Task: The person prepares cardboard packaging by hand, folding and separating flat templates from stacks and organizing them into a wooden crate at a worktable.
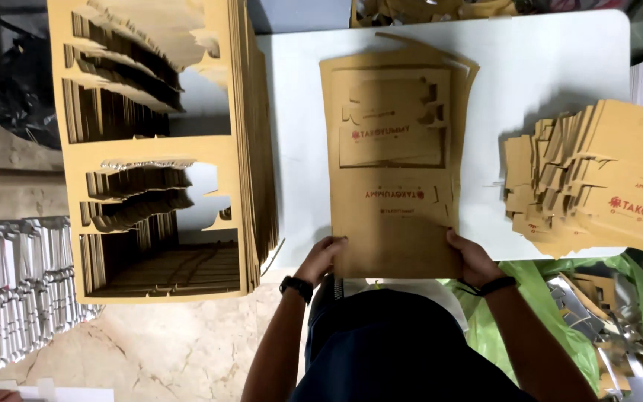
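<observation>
**Both hands clasp the near end of a cardboard stack**

Left hand (321, 257) curls its grip around the near left corner of the cardboard stack (396, 164), fingers folded over the edge and pressed against the sheets. Right hand (474, 257) does the same at the near right corner, its grip closed on the edge with the thumb lying on top. Each wrist wears a dark band.

These brown sheets have box shapes die-cut into them and red print on top. Their long axis runs from the near edge of the surface (545, 67) toward its far edge, so the stack points straight away from the person. Its near end overhangs the near edge of the white surface, and that end sits between the two hands, touching both; the rest reaches away from them across the middle of the surface. The upper sheets are fanned slightly at the far end.

Along the left edge of the surface stands a tall pile of punched-out frames (154, 149), cardboard sheets with large openings. Near the right edge lies a loose heap of box blanks (597, 179), well apart from the hands. A green bag (552, 298) with cardboard scraps sits on the floor below the near right corner.
</observation>
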